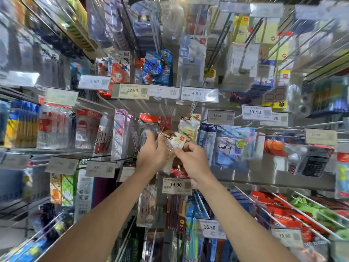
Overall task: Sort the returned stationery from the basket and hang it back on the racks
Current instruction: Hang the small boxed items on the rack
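Both my hands are raised to the middle of the stationery rack. My left hand [152, 152] and my right hand [192, 159] together hold a small clear packet with a cream card [176, 143]. The packet sits just below a hanging packet of the same kind [188, 127] on a peg under the 4.50 price tag [199, 93]. My left fingers curl round the packet's upper left side, near a red-topped pack [149, 120]. My right fingers pinch its lower right edge. The basket is not in view.
Metal pegs with hanging packs and price tags fill the rack all around. A 14.90 tag [176, 185] juts out just below my wrists, a 16.50 tag [209, 227] lower. Blue packs [226, 146] hang right of my hands, pink ones [120, 135] left.
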The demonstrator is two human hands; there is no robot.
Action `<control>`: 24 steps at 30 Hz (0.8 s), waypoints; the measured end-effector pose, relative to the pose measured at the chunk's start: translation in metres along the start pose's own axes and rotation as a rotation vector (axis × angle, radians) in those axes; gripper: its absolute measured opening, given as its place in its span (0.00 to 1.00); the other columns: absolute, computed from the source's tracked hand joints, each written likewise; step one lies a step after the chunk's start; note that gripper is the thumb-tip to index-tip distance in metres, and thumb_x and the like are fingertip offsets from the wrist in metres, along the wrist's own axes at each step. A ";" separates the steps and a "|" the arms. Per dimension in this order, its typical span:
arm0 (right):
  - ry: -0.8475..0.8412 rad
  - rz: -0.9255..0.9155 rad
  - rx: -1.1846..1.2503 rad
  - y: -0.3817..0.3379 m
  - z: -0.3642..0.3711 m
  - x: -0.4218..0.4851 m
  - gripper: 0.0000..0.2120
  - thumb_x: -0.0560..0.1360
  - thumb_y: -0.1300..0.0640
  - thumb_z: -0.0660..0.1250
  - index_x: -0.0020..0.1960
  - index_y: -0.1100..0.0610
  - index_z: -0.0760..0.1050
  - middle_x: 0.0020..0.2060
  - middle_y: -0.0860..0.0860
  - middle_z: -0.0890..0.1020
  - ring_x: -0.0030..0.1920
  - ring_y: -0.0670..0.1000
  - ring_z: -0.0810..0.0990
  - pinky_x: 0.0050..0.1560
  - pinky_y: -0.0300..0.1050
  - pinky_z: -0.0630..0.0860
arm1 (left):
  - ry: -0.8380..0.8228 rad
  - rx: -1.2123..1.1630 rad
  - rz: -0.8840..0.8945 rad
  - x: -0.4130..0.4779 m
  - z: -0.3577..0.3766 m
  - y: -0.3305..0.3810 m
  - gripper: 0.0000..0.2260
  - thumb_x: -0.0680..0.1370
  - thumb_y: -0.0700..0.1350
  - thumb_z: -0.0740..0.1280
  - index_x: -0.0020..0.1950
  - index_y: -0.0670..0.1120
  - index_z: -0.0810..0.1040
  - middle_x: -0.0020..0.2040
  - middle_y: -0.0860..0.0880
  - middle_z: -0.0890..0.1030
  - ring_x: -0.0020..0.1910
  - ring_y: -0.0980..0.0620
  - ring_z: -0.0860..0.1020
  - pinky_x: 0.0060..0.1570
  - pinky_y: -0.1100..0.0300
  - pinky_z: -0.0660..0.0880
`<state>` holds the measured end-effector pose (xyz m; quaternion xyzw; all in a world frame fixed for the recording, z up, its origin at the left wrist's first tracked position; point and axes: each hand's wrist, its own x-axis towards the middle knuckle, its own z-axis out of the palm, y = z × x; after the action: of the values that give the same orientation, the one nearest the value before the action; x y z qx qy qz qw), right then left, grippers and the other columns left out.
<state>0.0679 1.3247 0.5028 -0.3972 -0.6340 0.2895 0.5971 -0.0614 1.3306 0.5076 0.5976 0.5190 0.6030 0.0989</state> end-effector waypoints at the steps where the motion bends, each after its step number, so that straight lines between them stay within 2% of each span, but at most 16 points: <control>1: 0.002 -0.014 -0.007 -0.001 0.000 0.001 0.04 0.80 0.55 0.69 0.50 0.56 0.80 0.44 0.56 0.86 0.45 0.59 0.86 0.49 0.59 0.83 | -0.004 -0.019 -0.008 0.000 0.000 0.000 0.15 0.86 0.58 0.51 0.50 0.48 0.67 0.44 0.49 0.77 0.42 0.50 0.76 0.40 0.54 0.69; 3: 0.055 -0.057 -0.047 -0.009 -0.003 0.004 0.05 0.83 0.55 0.64 0.53 0.55 0.78 0.48 0.54 0.85 0.49 0.56 0.84 0.52 0.55 0.82 | -0.010 -0.075 -0.044 0.001 -0.001 0.001 0.18 0.86 0.59 0.50 0.54 0.47 0.70 0.48 0.49 0.78 0.47 0.50 0.77 0.46 0.52 0.71; 4: 0.096 -0.065 -0.048 -0.015 -0.005 0.007 0.07 0.84 0.54 0.62 0.55 0.56 0.76 0.50 0.55 0.84 0.49 0.56 0.84 0.54 0.57 0.81 | -0.006 -0.108 -0.060 0.002 -0.001 0.002 0.18 0.87 0.58 0.50 0.54 0.47 0.72 0.48 0.49 0.78 0.47 0.50 0.77 0.47 0.52 0.71; 7: 0.169 -0.059 0.067 -0.037 -0.020 0.016 0.09 0.85 0.54 0.60 0.54 0.60 0.71 0.51 0.58 0.83 0.47 0.53 0.87 0.48 0.62 0.84 | 0.024 -0.178 -0.093 0.008 -0.003 0.002 0.17 0.85 0.54 0.51 0.48 0.47 0.73 0.44 0.49 0.77 0.43 0.48 0.75 0.43 0.54 0.68; 9: 0.216 -0.106 0.044 -0.052 -0.029 0.021 0.10 0.85 0.54 0.61 0.49 0.59 0.71 0.47 0.58 0.84 0.43 0.49 0.87 0.44 0.57 0.85 | 0.028 -0.193 -0.100 0.011 -0.004 0.001 0.16 0.82 0.56 0.52 0.42 0.49 0.71 0.41 0.49 0.76 0.41 0.46 0.76 0.39 0.54 0.68; 12: 0.285 -0.175 0.021 -0.066 -0.037 0.027 0.12 0.83 0.52 0.65 0.44 0.57 0.71 0.36 0.53 0.78 0.34 0.49 0.79 0.35 0.51 0.75 | 0.018 -0.173 -0.118 0.009 -0.004 -0.001 0.16 0.84 0.57 0.53 0.49 0.50 0.73 0.47 0.47 0.80 0.46 0.49 0.78 0.43 0.53 0.71; 16: 0.312 -0.136 0.023 -0.075 -0.045 0.035 0.17 0.82 0.56 0.65 0.36 0.55 0.65 0.25 0.45 0.67 0.25 0.45 0.64 0.31 0.41 0.64 | 0.003 -0.174 -0.120 0.007 -0.004 0.003 0.14 0.85 0.56 0.54 0.50 0.49 0.72 0.47 0.50 0.77 0.45 0.53 0.75 0.47 0.52 0.71; 18: 0.319 -0.084 0.043 -0.076 -0.045 0.038 0.18 0.80 0.57 0.66 0.34 0.54 0.63 0.23 0.45 0.66 0.27 0.47 0.65 0.34 0.43 0.65 | -0.004 -0.172 -0.118 0.008 -0.005 0.002 0.13 0.86 0.55 0.54 0.51 0.49 0.72 0.47 0.52 0.76 0.45 0.55 0.75 0.49 0.52 0.72; 20: 0.317 -0.053 0.056 -0.075 -0.042 0.039 0.15 0.75 0.56 0.66 0.33 0.52 0.64 0.27 0.49 0.71 0.33 0.52 0.71 0.38 0.49 0.68 | -0.005 -0.157 -0.113 0.008 -0.005 0.001 0.14 0.86 0.55 0.54 0.53 0.48 0.72 0.48 0.51 0.77 0.46 0.53 0.76 0.52 0.51 0.74; 22: 0.295 -0.025 0.040 -0.068 -0.041 0.045 0.08 0.69 0.54 0.65 0.34 0.51 0.67 0.32 0.54 0.74 0.37 0.54 0.75 0.39 0.51 0.70 | -0.007 -0.146 -0.116 0.008 -0.005 0.000 0.14 0.86 0.55 0.54 0.53 0.48 0.73 0.48 0.50 0.77 0.47 0.52 0.76 0.50 0.52 0.73; 24: 0.271 -0.002 0.045 -0.063 -0.041 0.050 0.05 0.66 0.53 0.65 0.38 0.51 0.69 0.35 0.55 0.74 0.39 0.55 0.76 0.40 0.52 0.69 | -0.004 -0.133 -0.106 0.008 -0.004 0.000 0.14 0.86 0.55 0.54 0.52 0.48 0.73 0.47 0.50 0.77 0.45 0.52 0.76 0.46 0.54 0.72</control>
<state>0.1003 1.3300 0.5866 -0.4184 -0.5413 0.2466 0.6864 -0.0674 1.3347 0.5137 0.5628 0.5085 0.6289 0.1712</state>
